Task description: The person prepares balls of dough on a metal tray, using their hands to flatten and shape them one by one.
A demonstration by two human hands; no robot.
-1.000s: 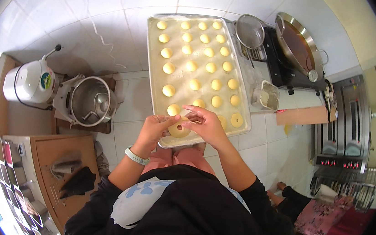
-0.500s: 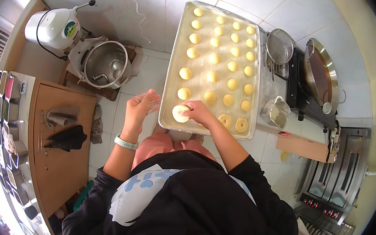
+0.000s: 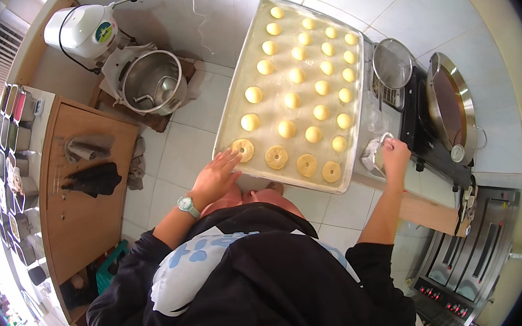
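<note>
Right hand (image 3: 395, 157) bunched at translucent rectangular tub (image 3: 371, 154), anything grasped hidden; left hand (image 3: 215, 175) loose, fingers over near edge of rectangular metal tray (image 3: 271, 113), beside flat yellow dough ring (image 3: 244, 150).

Bright overall; far left blown white; soft shadow on wall (image 3: 155, 21); straight edges bowed, corners black.

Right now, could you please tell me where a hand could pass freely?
Between the steel bowl and the tray, tiled floor shows; narrow bare strips run between the tray's dough pieces. The counter to the right is crowded: strainer, tub with the right hand at it, stove and pan.
</note>
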